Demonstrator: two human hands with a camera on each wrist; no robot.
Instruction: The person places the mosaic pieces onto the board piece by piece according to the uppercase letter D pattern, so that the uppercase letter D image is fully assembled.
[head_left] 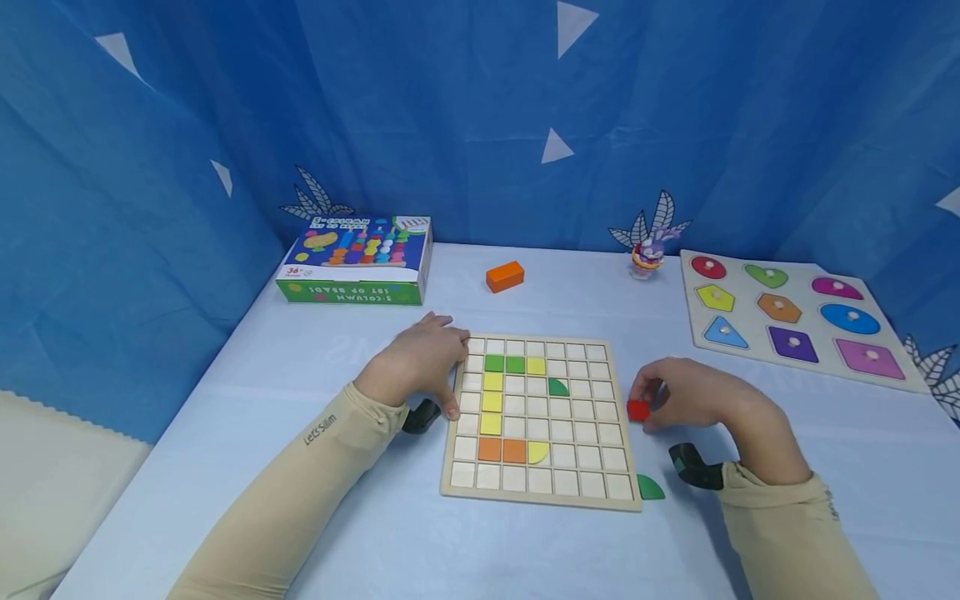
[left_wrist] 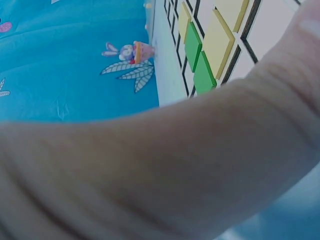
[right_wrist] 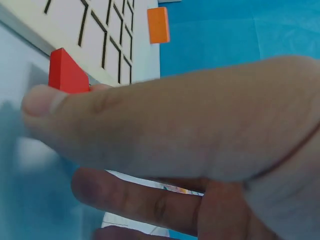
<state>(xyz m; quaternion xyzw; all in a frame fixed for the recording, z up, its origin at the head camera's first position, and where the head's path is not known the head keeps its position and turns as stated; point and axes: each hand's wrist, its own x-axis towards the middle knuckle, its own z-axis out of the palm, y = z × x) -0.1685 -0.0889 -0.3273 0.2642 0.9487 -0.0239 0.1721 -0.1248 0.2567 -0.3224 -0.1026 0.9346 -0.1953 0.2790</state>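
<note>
A wooden grid board (head_left: 540, 502) lies flat on the table. Green, yellow and orange square tiles (head_left: 491, 402) sit in some of its cells. Among them are a yellow quarter-round tile (head_left: 537, 452) and a green quarter-round tile (head_left: 558, 387). My left hand (head_left: 420, 362) rests at the board's left edge, thumb and fingers spread along it. Just off the right edge, my right hand (head_left: 686, 394) pinches a red tile (head_left: 638, 410) between thumb and fingers. In the right wrist view, that red tile (right_wrist: 67, 72) pokes out above the thumb, beside the board's rim.
Another green quarter-round tile (head_left: 650, 487) lies by the board's lower right corner. Behind the board stand an orange block (head_left: 506, 277), a bead-set box (head_left: 352, 260) and a small bunny figurine (head_left: 647, 254). A knobbed shape puzzle (head_left: 802, 321) lies at the right.
</note>
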